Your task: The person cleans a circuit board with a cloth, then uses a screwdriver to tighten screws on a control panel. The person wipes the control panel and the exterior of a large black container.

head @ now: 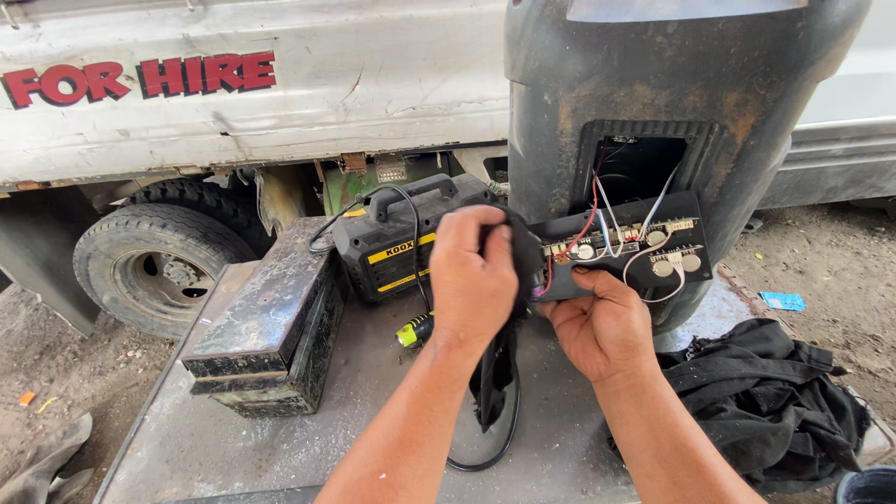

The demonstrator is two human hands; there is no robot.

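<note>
Head view: The left hand is closed around a black rag, pressing its upper part against the left end of a black panel; the rest of the rag hangs down below the hand. The right hand grips the near lower edge of the panel, thumb on top, fingers curled beneath. The panel sits in front of an opening in the back of a dark speaker, joined to it by red, white and blue wires. The speaker stands at the far right of the grey tabletop. A black-and-yellow case stands left of the hands, a dark metal box further left. Dark cloth lies at the near right. A white truck is behind.
</note>
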